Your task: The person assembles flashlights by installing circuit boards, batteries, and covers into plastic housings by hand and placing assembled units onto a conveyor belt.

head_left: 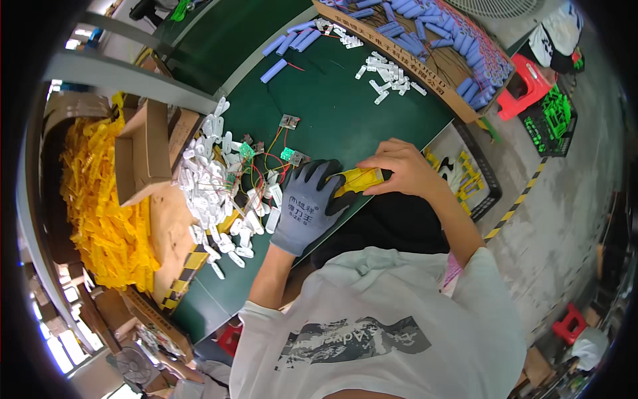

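Observation:
At the near edge of the green table, a yellow plastic casing is held between my two hands. My left hand, in a grey glove with dark fingertips, grips its left end. My bare right hand pinches the right end between thumb and fingers. What lies inside the casing is hidden. Just beyond my left glove, a small green circuit board with thin coloured wires rests on the table. A heap of white plastic parts spreads to the left of the glove, with more wires and boards among it.
Blue cylindrical cells fill a cardboard box at the far right; loose cells and small white pieces lie nearby. Left are an open carton and piled yellow parts. A black crate and red stool stand right.

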Available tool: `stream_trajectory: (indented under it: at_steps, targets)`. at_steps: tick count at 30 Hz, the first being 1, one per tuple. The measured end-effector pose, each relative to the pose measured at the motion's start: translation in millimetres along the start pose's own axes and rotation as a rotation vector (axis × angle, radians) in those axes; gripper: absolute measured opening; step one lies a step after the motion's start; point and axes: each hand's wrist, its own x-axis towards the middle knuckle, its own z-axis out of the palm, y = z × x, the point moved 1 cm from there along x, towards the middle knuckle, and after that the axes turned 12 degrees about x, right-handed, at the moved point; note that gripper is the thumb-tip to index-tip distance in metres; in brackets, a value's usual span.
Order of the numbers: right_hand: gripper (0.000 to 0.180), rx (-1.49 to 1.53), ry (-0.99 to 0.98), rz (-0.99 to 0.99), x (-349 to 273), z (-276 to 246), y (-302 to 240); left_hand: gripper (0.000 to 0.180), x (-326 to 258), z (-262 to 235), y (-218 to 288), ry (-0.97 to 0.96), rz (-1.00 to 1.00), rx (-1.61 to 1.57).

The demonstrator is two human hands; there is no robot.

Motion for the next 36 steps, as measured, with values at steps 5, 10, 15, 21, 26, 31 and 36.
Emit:
stream_trajectory:
  at_steps: [5,10,15,21,26,31,36]
  targets:
    - [0.046,-0.034,-0.029,-0.027,1,0,2,0.035,4,8,0,0.022,0.062,0.04]
    - [0.048,-0.022,-0.025,-0.021,3,0,0,0.031,3,21,1,-0.187,0.029,-0.024]
    - [0.048,-0.017,-0.044,0.004,7,1,0,0.031,0,25,-3,-0.088,0.058,-0.07]
    - [0.047,-0.039,-0.045,0.05,7,-1,1,0.028,-4,28,-19,0.036,-0.075,-0.374]
    - [0.05,-0.043,-0.076,0.072,11,-1,-5,0.026,-20,30,-20,0.174,-0.077,-0.302]
    - [0.039,0.155,-0.182,0.294,33,-23,-15,0.025,-25,36,-21,0.239,-0.102,-0.267]
    - [0.013,-0.26,0.47,0.505,55,-52,20,0.023,-23,36,-18,0.232,-0.093,-0.331]
